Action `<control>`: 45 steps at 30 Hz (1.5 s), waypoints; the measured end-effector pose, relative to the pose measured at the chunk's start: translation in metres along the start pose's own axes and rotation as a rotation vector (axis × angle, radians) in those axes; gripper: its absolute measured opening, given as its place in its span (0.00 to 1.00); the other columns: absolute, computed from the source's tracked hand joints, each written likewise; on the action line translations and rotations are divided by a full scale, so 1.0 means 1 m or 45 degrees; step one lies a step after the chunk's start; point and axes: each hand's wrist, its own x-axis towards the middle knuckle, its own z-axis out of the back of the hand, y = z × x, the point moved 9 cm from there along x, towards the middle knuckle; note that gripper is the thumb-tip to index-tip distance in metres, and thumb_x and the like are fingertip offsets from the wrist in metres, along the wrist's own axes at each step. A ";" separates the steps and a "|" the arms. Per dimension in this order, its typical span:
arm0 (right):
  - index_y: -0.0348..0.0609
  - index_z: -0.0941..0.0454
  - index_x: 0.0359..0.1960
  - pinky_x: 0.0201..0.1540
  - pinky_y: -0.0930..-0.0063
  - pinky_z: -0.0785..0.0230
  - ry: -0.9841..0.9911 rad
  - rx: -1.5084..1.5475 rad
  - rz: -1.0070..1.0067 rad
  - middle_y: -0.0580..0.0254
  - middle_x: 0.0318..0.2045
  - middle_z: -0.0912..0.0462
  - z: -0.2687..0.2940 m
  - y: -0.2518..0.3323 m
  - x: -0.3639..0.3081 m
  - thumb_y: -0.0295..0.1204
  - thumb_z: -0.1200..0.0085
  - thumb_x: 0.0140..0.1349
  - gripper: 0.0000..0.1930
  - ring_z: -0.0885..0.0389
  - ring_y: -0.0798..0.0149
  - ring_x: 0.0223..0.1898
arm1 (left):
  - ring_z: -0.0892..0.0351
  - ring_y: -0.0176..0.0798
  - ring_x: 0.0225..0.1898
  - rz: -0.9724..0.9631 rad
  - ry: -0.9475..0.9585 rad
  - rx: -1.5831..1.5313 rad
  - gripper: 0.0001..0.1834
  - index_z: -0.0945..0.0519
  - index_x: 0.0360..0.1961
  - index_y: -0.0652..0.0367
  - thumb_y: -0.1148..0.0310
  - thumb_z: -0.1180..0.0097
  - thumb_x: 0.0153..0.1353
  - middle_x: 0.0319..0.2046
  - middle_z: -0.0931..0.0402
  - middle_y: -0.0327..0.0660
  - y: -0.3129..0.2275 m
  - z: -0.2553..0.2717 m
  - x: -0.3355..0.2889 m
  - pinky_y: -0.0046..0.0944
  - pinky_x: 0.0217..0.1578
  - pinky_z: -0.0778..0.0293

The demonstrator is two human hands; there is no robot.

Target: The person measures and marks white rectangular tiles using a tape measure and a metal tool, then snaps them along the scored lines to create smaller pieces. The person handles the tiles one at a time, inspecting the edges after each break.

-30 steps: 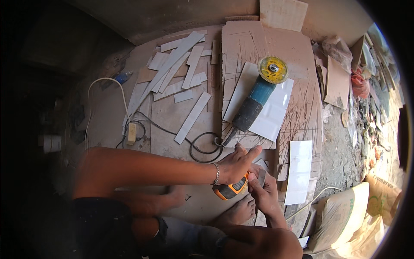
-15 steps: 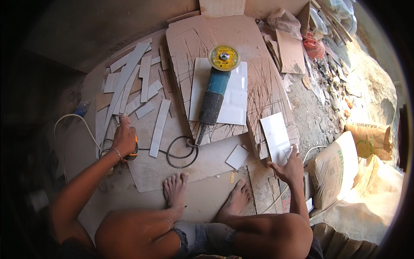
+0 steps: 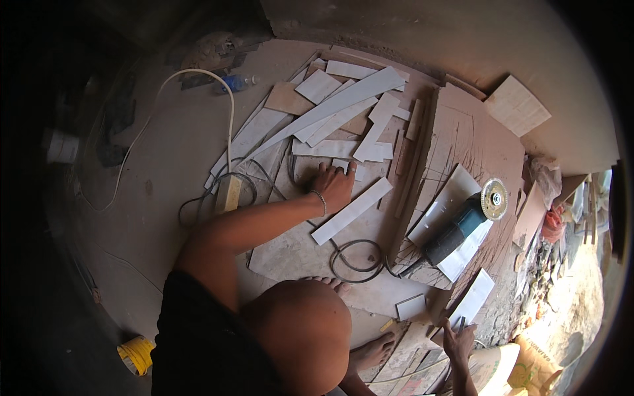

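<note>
My left hand (image 3: 333, 188) reaches out among the cut tile strips, fingers bent down at a small white tile piece (image 3: 348, 167). Its palm is hidden, so what it may hold does not show. A longer white tile strip (image 3: 352, 211) lies just right of that wrist. At the lower right, my right hand (image 3: 457, 340) grips the near end of a white rectangular tile piece (image 3: 474, 296). A thin dark stick-like thing (image 3: 462, 323) shows by its fingers. An angle grinder (image 3: 456, 228) with a toothed disc rests on a larger white tile (image 3: 453, 264).
A scored brown board (image 3: 456, 125) lies under the grinder. Its black cord (image 3: 356, 280) loops near my foot. Many tile offcuts (image 3: 343, 109) pile up beyond my left hand. A pale cable (image 3: 231, 119) arches at left, and rubble and paper sacks (image 3: 535, 363) are at right.
My view has swung left, so the grinder and board appear farther right. My left hand has moved toward the small tile piece; the orange and black object beside it no longer shows.
</note>
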 end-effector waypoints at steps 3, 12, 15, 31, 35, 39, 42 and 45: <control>0.20 0.31 0.47 0.52 0.40 0.28 -0.033 0.021 -0.119 0.18 0.43 0.19 0.008 0.025 0.024 0.62 0.28 0.55 0.47 0.17 0.26 0.47 | 0.21 0.57 0.53 -0.126 -0.173 0.016 0.29 0.31 0.68 0.71 0.68 0.54 0.69 0.46 0.18 0.59 -0.003 0.008 -0.012 0.62 0.57 0.35; 0.22 0.30 0.50 0.56 0.41 0.28 -0.047 -0.015 -0.238 0.22 0.47 0.20 0.009 0.029 0.035 0.68 0.29 0.53 0.51 0.19 0.28 0.51 | 0.26 0.59 0.58 0.311 -0.709 0.109 0.37 0.32 0.64 0.67 0.65 0.33 0.55 0.54 0.28 0.56 0.107 0.109 0.030 0.59 0.60 0.31; 0.22 0.30 0.48 0.55 0.41 0.27 -0.046 -0.011 -0.292 0.21 0.45 0.19 0.008 0.036 0.026 0.68 0.29 0.53 0.51 0.18 0.28 0.50 | 0.28 0.67 0.64 0.477 -0.398 -0.065 0.44 0.35 0.68 0.72 0.62 0.31 0.54 0.60 0.30 0.63 0.149 0.093 0.053 0.58 0.67 0.31; 0.16 0.31 0.52 0.53 0.43 0.22 -0.046 0.049 -0.266 0.19 0.46 0.18 -0.006 0.028 0.005 0.68 0.28 0.50 0.56 0.15 0.29 0.50 | 0.23 0.69 0.62 0.413 -0.117 -0.026 0.47 0.34 0.64 0.80 0.50 0.26 0.61 0.61 0.28 0.73 0.163 0.085 0.080 0.54 0.62 0.23; 0.12 0.33 0.55 0.53 0.45 0.20 -0.079 0.152 -0.310 0.20 0.47 0.18 0.000 0.032 -0.005 0.69 0.29 0.50 0.59 0.14 0.29 0.50 | 0.20 0.72 0.58 0.302 -0.062 0.069 0.52 0.42 0.69 0.84 0.53 0.27 0.62 0.57 0.25 0.76 0.168 0.078 0.088 0.55 0.60 0.21; 0.08 0.37 0.57 0.53 0.47 0.18 0.088 0.258 -0.347 0.15 0.50 0.22 0.000 0.017 -0.017 0.68 0.30 0.51 0.61 0.15 0.28 0.49 | 0.23 0.71 0.62 0.322 0.053 0.172 0.45 0.37 0.70 0.77 0.51 0.34 0.68 0.61 0.29 0.75 0.181 0.056 0.083 0.58 0.63 0.25; 0.09 0.39 0.59 0.52 0.49 0.17 0.097 0.301 -0.394 0.16 0.52 0.25 0.002 -0.015 -0.033 0.66 0.29 0.50 0.62 0.15 0.29 0.50 | 0.23 0.71 0.59 0.162 0.143 0.157 0.41 0.34 0.66 0.81 0.53 0.36 0.69 0.64 0.31 0.72 0.150 0.043 0.098 0.57 0.63 0.26; 0.12 0.39 0.59 0.49 0.49 0.16 0.000 0.370 -0.279 0.18 0.51 0.25 -0.002 0.001 -0.014 0.65 0.28 0.50 0.60 0.14 0.31 0.48 | 0.21 0.71 0.57 0.027 -0.067 0.333 0.38 0.33 0.61 0.84 0.55 0.36 0.69 0.57 0.25 0.75 0.215 0.072 0.111 0.55 0.61 0.25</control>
